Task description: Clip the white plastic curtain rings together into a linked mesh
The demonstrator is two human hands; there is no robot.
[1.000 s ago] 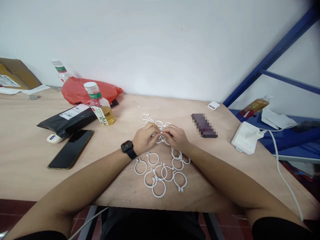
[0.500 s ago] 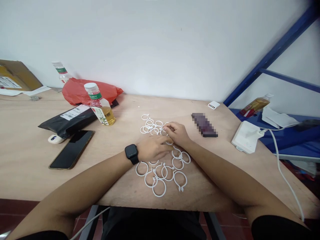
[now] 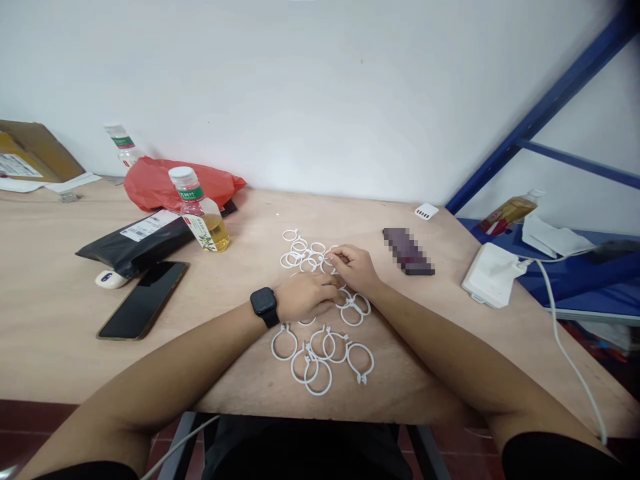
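Many white plastic curtain rings (image 3: 318, 378), each with a small clip or eyelet, lie in loose clusters on the wooden table. My left hand (image 3: 307, 295), with a black watch at its wrist, is palm down over the middle of them. Its fingers are bent and closed at the edge of a ring (image 3: 344, 293); the fingertips are partly hidden. Just beyond it, my right hand (image 3: 356, 267) has thumb and forefinger pinched at a ring (image 3: 327, 265) of the far cluster. Both hands rest close together, nearly touching.
Left of the rings stand a drink bottle (image 3: 203, 217), a black parcel bag (image 3: 115, 243), a red plastic bag (image 3: 160, 180) and a phone (image 3: 145, 300). To the right lie a pixelated dark object (image 3: 407, 250), a white charger (image 3: 427, 211) and a corded white power strip (image 3: 493, 273).
My left fingers have curled in, and the rings under their tips have shifted left and away from me. A ring in the near cluster moved slightly. My right hand stays almost still.
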